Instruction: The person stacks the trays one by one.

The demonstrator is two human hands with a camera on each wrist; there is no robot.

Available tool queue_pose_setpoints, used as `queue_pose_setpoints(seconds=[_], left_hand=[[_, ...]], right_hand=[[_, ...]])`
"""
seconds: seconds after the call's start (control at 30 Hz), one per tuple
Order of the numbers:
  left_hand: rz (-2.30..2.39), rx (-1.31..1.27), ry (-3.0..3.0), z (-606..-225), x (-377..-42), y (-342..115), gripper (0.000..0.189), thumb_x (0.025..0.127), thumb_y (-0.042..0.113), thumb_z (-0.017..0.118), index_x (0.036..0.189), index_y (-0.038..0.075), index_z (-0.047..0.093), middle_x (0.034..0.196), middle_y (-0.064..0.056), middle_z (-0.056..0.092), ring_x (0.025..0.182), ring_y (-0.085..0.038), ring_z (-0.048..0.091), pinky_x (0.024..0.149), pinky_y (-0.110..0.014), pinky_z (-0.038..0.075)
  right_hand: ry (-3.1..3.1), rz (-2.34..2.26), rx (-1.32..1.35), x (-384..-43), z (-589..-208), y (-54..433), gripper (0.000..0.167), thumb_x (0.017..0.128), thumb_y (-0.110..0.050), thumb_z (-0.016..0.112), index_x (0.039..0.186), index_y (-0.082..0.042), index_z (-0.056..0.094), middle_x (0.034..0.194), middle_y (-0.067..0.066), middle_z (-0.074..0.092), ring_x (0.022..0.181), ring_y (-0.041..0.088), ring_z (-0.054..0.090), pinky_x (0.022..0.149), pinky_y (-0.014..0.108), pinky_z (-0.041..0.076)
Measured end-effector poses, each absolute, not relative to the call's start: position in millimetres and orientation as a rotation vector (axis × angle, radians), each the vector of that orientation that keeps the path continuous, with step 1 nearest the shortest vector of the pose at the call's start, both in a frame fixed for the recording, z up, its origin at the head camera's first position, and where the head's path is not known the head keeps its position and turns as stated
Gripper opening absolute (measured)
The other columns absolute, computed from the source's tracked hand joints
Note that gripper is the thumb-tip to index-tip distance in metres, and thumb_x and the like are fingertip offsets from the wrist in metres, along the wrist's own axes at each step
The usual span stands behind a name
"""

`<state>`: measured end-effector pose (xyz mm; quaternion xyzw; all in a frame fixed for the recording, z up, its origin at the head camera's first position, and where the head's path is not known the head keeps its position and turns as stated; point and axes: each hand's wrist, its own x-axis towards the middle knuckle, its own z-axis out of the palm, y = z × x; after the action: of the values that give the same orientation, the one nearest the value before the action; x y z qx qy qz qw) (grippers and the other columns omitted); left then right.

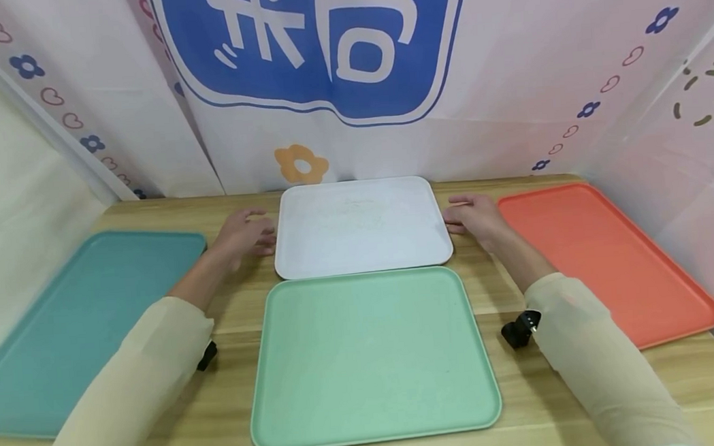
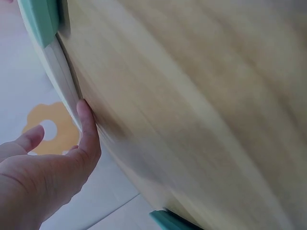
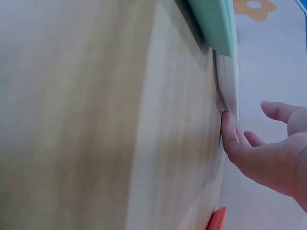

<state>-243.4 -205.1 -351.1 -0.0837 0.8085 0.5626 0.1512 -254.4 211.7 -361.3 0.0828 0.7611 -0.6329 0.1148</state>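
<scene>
Since both your hands flank the white tray at its short sides, the step in hand looks like one of steadying or taking hold of it, and it will probably go best with equal pressure from each side. Set your left hand and right hand directly opposite each other, fingertips low on the rim, so that the tray is less likely to twist. Avoid pulling towards yourself without lifting a little: the light green tray lies right along its near side, and you might catch the two rims. Whether those rims touch or overlap, I cannot tell.

Your grip is not clamped on anything. In the left wrist view your fingers reach out fairly straight to the rim with the thumb well apart; the right wrist view shows the same on its side.

The white tray lies flat between your hands, near the middle of the table's far edge, its ends meeting your fingertips. Outside your hands, the teal tray lies along the table's left edge, behind your left forearm, and the red tray towards its far right corner.
</scene>
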Motion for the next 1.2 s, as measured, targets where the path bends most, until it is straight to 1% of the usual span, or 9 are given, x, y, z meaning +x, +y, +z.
queue_pose_setpoints(seconds=[0.17, 0.3, 0.4, 0.47, 0.57, 0.7, 0.93, 1.03, 1.2], left_hand=[[1.619, -0.238, 2.314, -350.3, -250.4, -203.1, 0.067, 0.108, 0.022, 0.053, 0.163, 0.001, 0.021, 0.145, -0.027, 0.052, 0.118, -0.032, 0.06, 0.088, -0.028, 0.062], [1.598, -0.249, 2.321, -348.8, -257.1, -199.6, 0.064, 0.109, 0.028, 0.052, 0.161, 0.001, 0.026, 0.145, -0.025, 0.051, 0.12, -0.032, 0.059, 0.093, -0.032, 0.06], [1.588, -0.282, 2.327, -347.9, -262.0, -197.4, 0.062, 0.11, 0.034, 0.05, 0.159, 0.002, 0.031, 0.145, -0.023, 0.05, 0.121, -0.031, 0.057, 0.096, -0.034, 0.059], [1.587, -0.295, 2.33, -347.8, -264.3, -196.8, 0.063, 0.109, 0.038, 0.051, 0.158, 0.003, 0.034, 0.145, -0.023, 0.05, 0.12, -0.03, 0.057, 0.095, -0.034, 0.059], [1.599, -0.313, 2.319, -347.9, -267.5, -196.3, 0.066, 0.106, 0.043, 0.054, 0.157, 0.003, 0.037, 0.145, -0.022, 0.049, 0.119, -0.029, 0.057, 0.093, -0.032, 0.06], [1.639, -0.334, 2.292, -347.9, -271.0, -196.5, 0.067, 0.106, 0.043, 0.055, 0.157, 0.003, 0.038, 0.147, -0.024, 0.047, 0.119, -0.029, 0.057, 0.091, -0.03, 0.061], [1.671, -0.386, 2.248, -345.7, -277.0, -196.8, 0.064, 0.108, 0.042, 0.048, 0.16, 0.007, 0.034, 0.147, -0.023, 0.049, 0.117, -0.027, 0.058, 0.086, -0.028, 0.061], [1.68, -0.389, 2.227, -345.6, -278.5, -196.7, 0.065, 0.108, 0.042, 0.047, 0.16, 0.007, 0.033, 0.148, -0.023, 0.048, 0.118, -0.027, 0.057, 0.087, -0.028, 0.061], [1.706, -0.419, 2.189, -346.2, -279.9, -196.5, 0.067, 0.108, 0.044, 0.049, 0.162, 0.009, 0.031, 0.151, -0.022, 0.047, 0.125, -0.029, 0.055, 0.095, -0.031, 0.059]], right_hand=[[2.236, -1.829, 0.265, -261.8, -361.5, 209.0, 0.058, 0.103, -0.005, 0.059, 0.156, 0.005, 0.036, 0.143, 0.028, 0.055, 0.107, 0.017, 0.066, 0.1, 0.029, 0.056], [2.263, -1.795, 0.273, -266.0, -360.6, 207.0, 0.06, 0.104, -0.008, 0.059, 0.157, 0.004, 0.035, 0.145, 0.025, 0.054, 0.119, 0.025, 0.063, 0.102, 0.03, 0.055], [2.287, -1.776, 0.292, -270.0, -360.2, 204.5, 0.06, 0.104, -0.01, 0.06, 0.157, 0.002, 0.036, 0.147, 0.022, 0.054, 0.123, 0.026, 0.062, 0.102, 0.03, 0.055], [2.301, -1.768, 0.307, -272.3, -360.4, 202.6, 0.059, 0.104, -0.01, 0.061, 0.157, 0.002, 0.038, 0.146, 0.021, 0.054, 0.12, 0.023, 0.063, 0.101, 0.029, 0.056], [2.311, -1.762, 0.316, -274.4, -361.0, 201.4, 0.057, 0.103, -0.011, 0.062, 0.155, 0.001, 0.042, 0.142, 0.019, 0.056, 0.108, 0.016, 0.065, 0.096, 0.025, 0.058], [2.305, -1.762, 0.308, -275.9, -360.8, 201.3, 0.056, 0.103, -0.01, 0.062, 0.154, 0.002, 0.042, 0.14, 0.019, 0.057, 0.098, 0.011, 0.065, 0.09, 0.022, 0.059], [2.281, -1.749, 0.291, -280.6, -359.2, 202.8, 0.06, 0.101, -0.01, 0.065, 0.155, 0.001, 0.041, 0.141, 0.018, 0.055, 0.096, 0.011, 0.064, 0.086, 0.02, 0.059], [2.275, -1.74, 0.291, -282.4, -358.6, 203.7, 0.06, 0.102, -0.01, 0.064, 0.156, 0.0, 0.041, 0.142, 0.017, 0.055, 0.094, 0.009, 0.064, 0.085, 0.018, 0.059], [2.223, -1.782, 0.304, -284.6, -357.0, 204.7, 0.061, 0.103, -0.009, 0.062, 0.158, -0.003, 0.038, 0.142, 0.015, 0.052, 0.107, 0.014, 0.062, 0.088, 0.021, 0.059]])
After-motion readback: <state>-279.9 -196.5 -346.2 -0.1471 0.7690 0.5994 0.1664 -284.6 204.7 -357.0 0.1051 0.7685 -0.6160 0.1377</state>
